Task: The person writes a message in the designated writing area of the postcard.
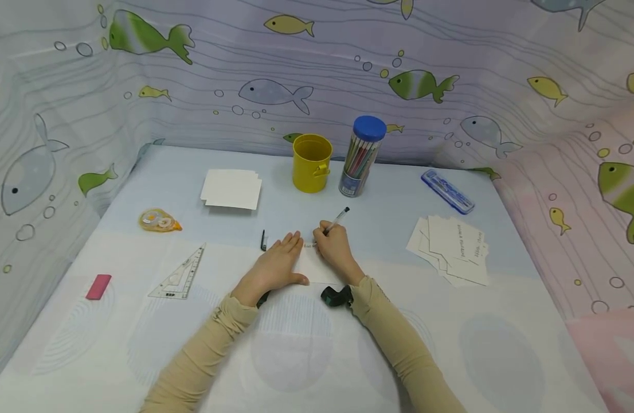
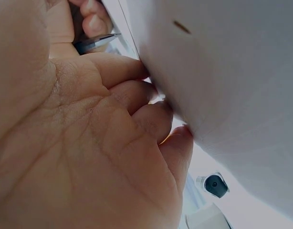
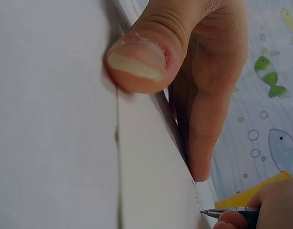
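A small white card (image 1: 317, 269) lies on the table with a short line of handwriting near its top edge. My left hand (image 1: 277, 265) rests on the card's left side, fingers extended; in the right wrist view its thumb presses near the card's edge. My right hand (image 1: 337, 249) pinches a clear-barrelled pen (image 1: 340, 215) with a dark end. In the right wrist view, the pen's tip (image 3: 204, 212) touches the card beside the writing. Left of my left hand lies a black pen cap (image 1: 263, 241). The left wrist view shows my left palm (image 2: 89, 138) close up.
Behind stand a yellow bucket (image 1: 309, 166) and a blue-lidded pencil jar (image 1: 360, 158). Blank cards (image 1: 231, 189) lie back left, written cards (image 1: 453, 249) right, near a blue case (image 1: 447, 191). Further left are correction tape (image 1: 159, 220), a set square (image 1: 182, 275) and a red eraser (image 1: 98, 287).
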